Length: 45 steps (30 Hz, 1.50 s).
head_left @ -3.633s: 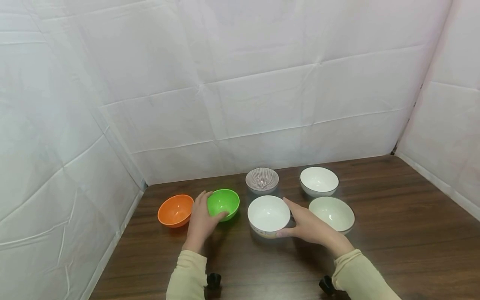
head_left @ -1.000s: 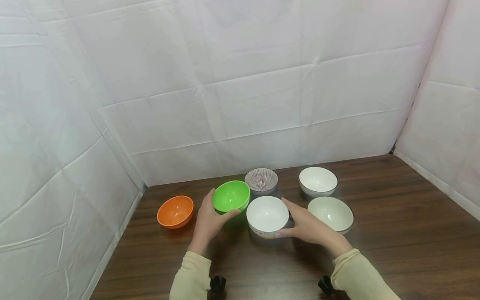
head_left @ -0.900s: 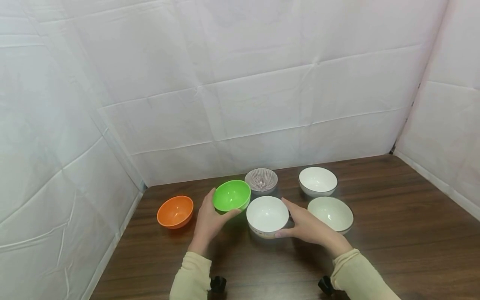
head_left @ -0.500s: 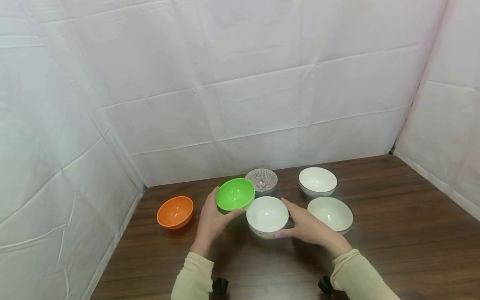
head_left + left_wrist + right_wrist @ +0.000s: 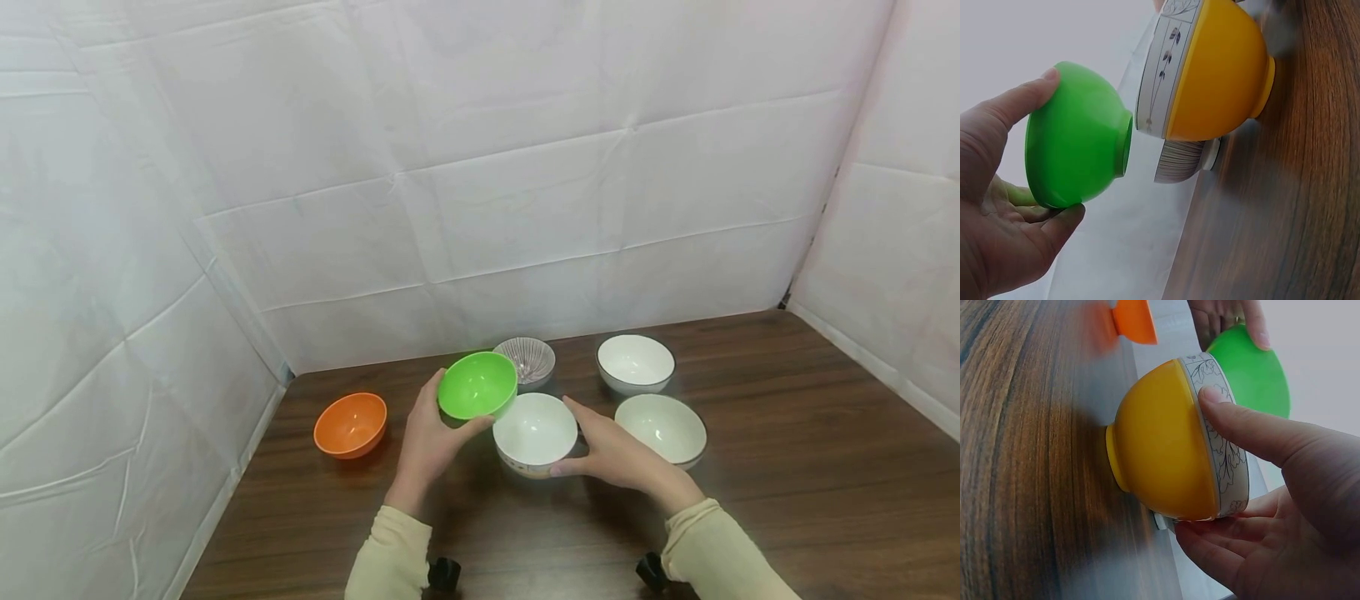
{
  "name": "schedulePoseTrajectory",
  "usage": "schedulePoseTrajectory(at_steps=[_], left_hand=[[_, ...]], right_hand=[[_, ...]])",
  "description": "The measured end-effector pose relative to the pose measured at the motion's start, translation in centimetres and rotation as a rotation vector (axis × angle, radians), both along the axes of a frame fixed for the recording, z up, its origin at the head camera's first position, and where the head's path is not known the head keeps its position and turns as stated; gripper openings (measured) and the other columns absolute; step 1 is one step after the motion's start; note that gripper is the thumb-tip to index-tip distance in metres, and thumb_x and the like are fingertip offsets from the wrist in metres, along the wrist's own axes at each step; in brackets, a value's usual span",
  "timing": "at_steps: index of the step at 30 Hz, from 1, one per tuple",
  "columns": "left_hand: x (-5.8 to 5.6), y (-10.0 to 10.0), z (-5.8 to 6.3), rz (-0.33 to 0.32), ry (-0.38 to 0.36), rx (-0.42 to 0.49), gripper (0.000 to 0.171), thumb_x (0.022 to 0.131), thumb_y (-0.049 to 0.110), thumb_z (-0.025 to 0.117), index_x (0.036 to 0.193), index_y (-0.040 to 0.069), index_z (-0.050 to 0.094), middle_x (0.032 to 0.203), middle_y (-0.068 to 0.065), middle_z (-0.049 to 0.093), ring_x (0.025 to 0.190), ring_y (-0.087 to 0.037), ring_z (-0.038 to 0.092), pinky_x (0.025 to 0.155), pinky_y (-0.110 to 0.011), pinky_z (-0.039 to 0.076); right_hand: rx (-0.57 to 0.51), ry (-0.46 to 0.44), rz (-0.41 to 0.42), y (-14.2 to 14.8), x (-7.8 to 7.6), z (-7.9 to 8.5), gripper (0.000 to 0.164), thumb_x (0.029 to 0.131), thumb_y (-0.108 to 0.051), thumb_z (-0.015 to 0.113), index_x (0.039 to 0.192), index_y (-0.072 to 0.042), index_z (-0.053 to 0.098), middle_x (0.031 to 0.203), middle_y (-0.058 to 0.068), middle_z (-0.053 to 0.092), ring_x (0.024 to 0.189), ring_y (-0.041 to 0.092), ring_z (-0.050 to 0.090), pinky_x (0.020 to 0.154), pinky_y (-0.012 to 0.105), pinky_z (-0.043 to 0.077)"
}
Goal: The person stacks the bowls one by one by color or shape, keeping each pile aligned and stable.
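Note:
My left hand (image 5: 431,442) grips a bright green bowl (image 5: 477,386) between thumb and fingers, raised above the table. In the left wrist view, the green bowl's (image 5: 1079,137) foot ring faces the patterned rim of another bowl. That bowl is white inside (image 5: 535,429), yellow outside (image 5: 1160,447), with a grey floral band below the rim. My right hand (image 5: 611,450) holds it from the right, thumb on the band and fingers beneath the far side. In the head view the green bowl overlaps the left edge of the white-and-yellow bowl.
An orange bowl (image 5: 350,427) sits at the left. Behind stand a striped bowl (image 5: 538,362) and a dark-rimmed white bowl (image 5: 636,362); a pale bowl (image 5: 662,429) is beside my right hand. White cloth walls (image 5: 525,208) enclose the brown wooden table (image 5: 540,550).
My left hand has lifted the green bowl from beside the orange one and moved it right, to the edge of the white-and-yellow bowl. The right hand has stayed in place.

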<state>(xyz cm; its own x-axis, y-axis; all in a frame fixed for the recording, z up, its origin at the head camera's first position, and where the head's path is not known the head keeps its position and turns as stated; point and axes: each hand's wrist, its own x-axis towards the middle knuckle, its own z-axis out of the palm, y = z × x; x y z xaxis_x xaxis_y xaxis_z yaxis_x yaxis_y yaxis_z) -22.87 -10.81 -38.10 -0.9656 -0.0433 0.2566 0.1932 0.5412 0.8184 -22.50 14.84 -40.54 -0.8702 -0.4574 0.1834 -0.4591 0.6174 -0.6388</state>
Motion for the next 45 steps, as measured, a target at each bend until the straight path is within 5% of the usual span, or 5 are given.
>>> schedulePoseTrajectory(at_steps=[25,45], left_hand=[[0.7,1.8,-0.3,-0.116,0.016,0.038,0.099,0.068,0.044,0.083,0.145,0.006,0.034,0.146,-0.015,0.043,0.125,-0.029,0.047,0.105,-0.054,0.043],[0.9,3.3,-1.7,-0.239,0.051,-0.047,0.096,0.069,0.044,0.081,0.144,0.003,0.036,0.14,-0.015,0.049,0.121,-0.027,0.051,0.102,-0.053,0.045]], right_hand=[[-0.022,-0.013,0.013,0.0,-0.1,-0.2,0.104,0.073,-0.044,0.078,0.144,0.012,0.027,0.142,0.029,0.043,0.128,0.039,0.042,0.105,0.06,0.038],[-0.097,0.013,0.068,0.0,-0.4,-0.3,0.097,0.072,-0.039,0.08,0.145,0.002,0.03,0.135,0.019,0.052,0.122,0.031,0.051,0.101,0.058,0.044]])
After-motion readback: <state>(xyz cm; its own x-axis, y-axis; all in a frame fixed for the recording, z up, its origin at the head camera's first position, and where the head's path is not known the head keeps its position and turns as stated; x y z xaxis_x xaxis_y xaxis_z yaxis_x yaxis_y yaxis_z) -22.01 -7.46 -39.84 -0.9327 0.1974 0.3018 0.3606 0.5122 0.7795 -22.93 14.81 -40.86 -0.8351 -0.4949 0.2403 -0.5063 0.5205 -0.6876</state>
